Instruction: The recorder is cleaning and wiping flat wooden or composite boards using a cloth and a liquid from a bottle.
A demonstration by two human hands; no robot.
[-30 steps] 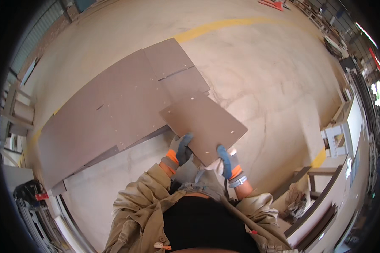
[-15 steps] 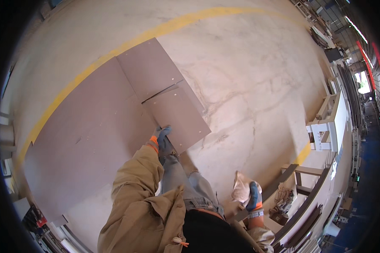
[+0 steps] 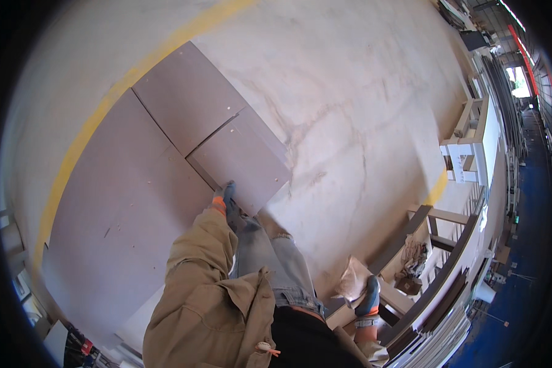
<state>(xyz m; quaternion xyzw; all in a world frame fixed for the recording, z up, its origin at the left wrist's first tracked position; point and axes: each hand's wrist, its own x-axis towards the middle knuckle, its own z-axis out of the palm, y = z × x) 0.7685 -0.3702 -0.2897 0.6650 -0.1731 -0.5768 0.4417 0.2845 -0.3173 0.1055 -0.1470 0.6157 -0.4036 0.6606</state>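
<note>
floor [image 3: 343,86], pale and cracked, spreads under everything. on it lies a big brown board [image 3: 116,196], a yellow line [image 3: 80,144] curving past its far side. a wooden frame [image 3: 466,245] stands at the right, crumpled paper [image 3: 414,257] inside it, and a white stand [image 3: 475,150] is beyond. next in size is the far board [image 3: 189,92], bordering the big one, a dark gap between them. the small board [image 3: 242,159] lies flat nearer the person, beside both. the left hand [image 3: 225,197], gloved, is at its near left corner, fingers bent; whether it pinches the edge, i cannot tell. the right hand [image 3: 370,297], also gloved, grips a pale cloth [image 3: 353,279] near the frame, well apart from the small board. a band [image 3: 367,321] circles the right wrist.
</note>
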